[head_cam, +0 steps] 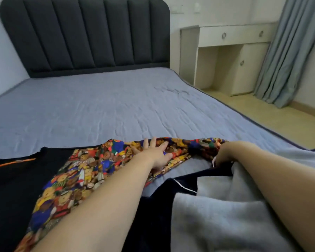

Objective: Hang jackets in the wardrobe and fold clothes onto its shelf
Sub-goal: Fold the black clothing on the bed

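Observation:
A garment with a colourful teddy-bear print [76, 177] lies spread on the near part of the bed. My left hand [156, 153] lies flat on it with straight fingers, pressing the cloth down. My right hand [224, 153] has its fingers curled round the bunched right end of the same printed garment. A black garment with an orange stripe [16, 180] lies flat at the left, partly under the printed one. A dark navy garment [164, 200] and a grey one [220, 211] are heaped at the lower right, under my right forearm.
The bed [102, 106] has a blue-grey sheet and a dark padded headboard [91, 33]. Beyond its right edge is wooden floor, a white desk with drawers [231, 51] and a grey-blue curtain [287, 57].

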The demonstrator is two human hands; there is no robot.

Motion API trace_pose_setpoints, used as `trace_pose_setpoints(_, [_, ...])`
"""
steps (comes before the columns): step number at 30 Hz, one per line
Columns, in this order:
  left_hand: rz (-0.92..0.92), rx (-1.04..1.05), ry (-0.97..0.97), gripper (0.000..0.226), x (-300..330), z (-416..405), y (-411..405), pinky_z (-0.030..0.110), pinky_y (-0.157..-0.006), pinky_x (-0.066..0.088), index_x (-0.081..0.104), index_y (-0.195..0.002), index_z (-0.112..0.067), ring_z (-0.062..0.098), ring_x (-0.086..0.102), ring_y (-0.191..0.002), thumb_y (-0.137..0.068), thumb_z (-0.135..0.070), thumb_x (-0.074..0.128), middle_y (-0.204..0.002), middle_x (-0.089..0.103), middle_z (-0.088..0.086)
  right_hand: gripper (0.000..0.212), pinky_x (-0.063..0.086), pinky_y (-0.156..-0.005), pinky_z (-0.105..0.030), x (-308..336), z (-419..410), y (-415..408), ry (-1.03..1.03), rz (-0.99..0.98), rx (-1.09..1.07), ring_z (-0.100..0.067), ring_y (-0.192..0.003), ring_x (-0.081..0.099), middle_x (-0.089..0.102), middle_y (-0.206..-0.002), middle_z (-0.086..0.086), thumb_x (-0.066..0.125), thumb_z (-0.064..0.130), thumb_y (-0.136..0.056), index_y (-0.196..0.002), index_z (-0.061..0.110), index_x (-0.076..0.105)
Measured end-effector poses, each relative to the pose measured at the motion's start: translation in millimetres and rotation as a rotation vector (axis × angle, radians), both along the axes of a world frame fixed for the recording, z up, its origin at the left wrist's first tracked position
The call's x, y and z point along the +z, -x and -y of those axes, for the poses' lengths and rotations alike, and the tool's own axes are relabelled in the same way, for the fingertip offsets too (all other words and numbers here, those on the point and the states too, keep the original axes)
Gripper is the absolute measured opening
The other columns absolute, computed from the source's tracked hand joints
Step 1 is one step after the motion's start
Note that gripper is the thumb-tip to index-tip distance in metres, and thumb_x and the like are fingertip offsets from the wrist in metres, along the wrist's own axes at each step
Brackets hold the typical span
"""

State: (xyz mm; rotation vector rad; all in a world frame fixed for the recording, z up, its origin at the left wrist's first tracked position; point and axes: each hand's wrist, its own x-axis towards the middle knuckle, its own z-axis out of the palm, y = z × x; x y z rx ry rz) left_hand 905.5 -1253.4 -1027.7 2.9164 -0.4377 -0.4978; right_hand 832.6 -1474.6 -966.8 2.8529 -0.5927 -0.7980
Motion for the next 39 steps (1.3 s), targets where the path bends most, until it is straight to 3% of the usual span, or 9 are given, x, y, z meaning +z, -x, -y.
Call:
trace_pose_setpoints(4, [0.120, 0.065, 0.074, 0.070, -24, 36, -30, 0.072, -0.102, -0.013, 0.007, -0.149, -0.045, 0.030, -0.004, -0.148, -0.087, -0.073, 0.022, -0.161, 0.005, -0.003, 0.019, 0.045, -0.049, -0.024, -6, 28, -30, -0.169, 0.090, -0.055, -0.018, -0.057, 0.058, 0.063, -0.078, -0.005, 0.060, 0.026, -0.087, -0.092, 0.009, 0.067])
trace_pose_setpoints(7, [0.300, -0.055, 0.244, 0.033, -23, 56, -45, 0.055, -0.108, 0.029, 0.052, -0.118, -0.024, 0.033, 0.045, -0.124, -0.097, -0.044, 0.035, -0.130, 0.052, 0.009, 0.023, 0.038, -0.045, -0.019, -17, 48, -32, -0.312, 0.178, -0.135, -0.019, -0.051, 0.054, 0.059, -0.069, -0.006, 0.053, 0.019, -0.090, -0.069, 0.012, 0.059])
trace_pose_setpoints(11, [0.079, 0.180, 0.973, 0.020, 1, 71, -56, 0.032, -0.058, 0.047, 0.060, -0.078, -0.014, 0.024, 0.058, -0.063, -0.092, -0.016, 0.046, -0.070, 0.062, 0.009, 0.023, 0.035, -0.054, -0.026, -26, 93, -34, -0.839, 0.569, -0.465, -0.023, -0.051, 0.044, 0.045, -0.069, -0.013, 0.036, -0.003, -0.087, -0.069, 0.004, 0.048])
trace_pose_setpoints(15, [-0.048, 0.372, 1.277, 0.018, 20, 73, -56, 0.023, -0.050, 0.047, 0.069, -0.084, -0.001, 0.019, 0.062, -0.053, -0.086, -0.011, 0.054, -0.062, 0.067, 0.007, 0.026, 0.045, -0.052, -0.024, -13, 107, -27, -1.474, 0.573, -0.625, -0.023, -0.054, 0.054, 0.057, -0.088, -0.016, 0.044, 0.018, -0.078, -0.100, 0.008, 0.055])
trace_pose_setpoints(19, [-0.213, 0.382, 1.338, 0.019, 24, 66, -51, 0.030, -0.056, 0.057, 0.068, -0.094, 0.001, 0.024, 0.070, -0.062, -0.091, -0.014, 0.056, -0.071, 0.073, 0.013, 0.103, 0.046, -0.095, -0.042, -32, 80, -33, -0.892, 0.276, -0.102, -0.022, -0.117, 0.054, 0.047, -0.136, 0.003, 0.077, 0.058, -0.047, -0.137, 0.035, 0.032])
trace_pose_setpoints(22, [-0.267, 0.366, 1.300, 0.024, 25, 61, -47, 0.034, -0.057, 0.059, 0.069, -0.093, 0.002, 0.027, 0.071, -0.064, -0.094, -0.019, 0.057, -0.076, 0.073, 0.017, 0.103, 0.030, -0.108, -0.047, -63, 64, -34, -0.254, 0.344, 0.109, -0.026, -0.136, 0.033, 0.032, -0.150, 0.002, 0.068, 0.065, -0.062, -0.147, 0.032, 0.021])
trace_pose_setpoints(28, [-0.182, 0.280, 1.084, 0.031, 42, 59, -48, 0.028, -0.066, 0.058, 0.068, -0.101, -0.004, 0.028, 0.070, -0.074, -0.094, -0.033, 0.058, -0.088, 0.073, 0.016, 0.019, 0.045, -0.073, -0.031, -48, 72, -43, -0.644, 0.858, -0.204, -0.034, -0.102, 0.061, 0.065, -0.110, -0.019, 0.054, 0.009, -0.086, -0.103, 0.008, 0.064])
trace_pose_setpoints(33, [0.565, -0.019, 0.067, 0.049, 31, 80, -39, 0.048, -0.097, 0.031, 0.040, -0.123, -0.022, 0.031, 0.043, -0.118, -0.092, -0.059, 0.039, -0.128, 0.047, 0.009, 0.024, 0.056, -0.060, -0.032, -13, 105, -43, -1.655, 1.344, -1.082, -0.025, -0.077, 0.066, 0.060, -0.093, -0.012, 0.041, 0.011, -0.082, -0.102, 0.012, 0.055])
trace_pose_setpoints(39, [1.003, -0.188, 0.149, 0.041, -5, 78, 23, 0.048, -0.090, 0.032, 0.054, -0.118, -0.014, 0.032, 0.048, -0.102, -0.088, -0.041, 0.047, -0.117, 0.050, 0.012, 0.027, 0.046, -0.097, -0.034, -44, 123, -37, -1.311, 1.377, -1.195, -0.024, -0.123, 0.051, 0.050, -0.124, -0.002, 0.041, 0.023, -0.095, -0.122, 0.016, 0.044])
